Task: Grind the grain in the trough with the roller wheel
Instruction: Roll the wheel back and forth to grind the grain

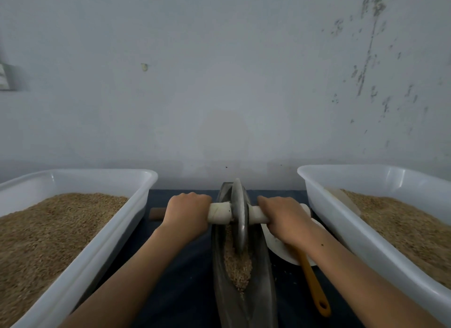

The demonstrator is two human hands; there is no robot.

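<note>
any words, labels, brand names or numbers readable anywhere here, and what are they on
None: no readable text shows in this view.
White tub on the left: plain, no label.
White tub on the right: plain, no label.
Roller wheel and trough: bare metal, no marking seen.
Orange-handled tool: no print visible.
Object at the left edge of the wall: cut off and blurred, cannot tell.

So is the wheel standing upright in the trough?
Yes, upright: the wheel stands on edge in the trough, among the grain.
</note>
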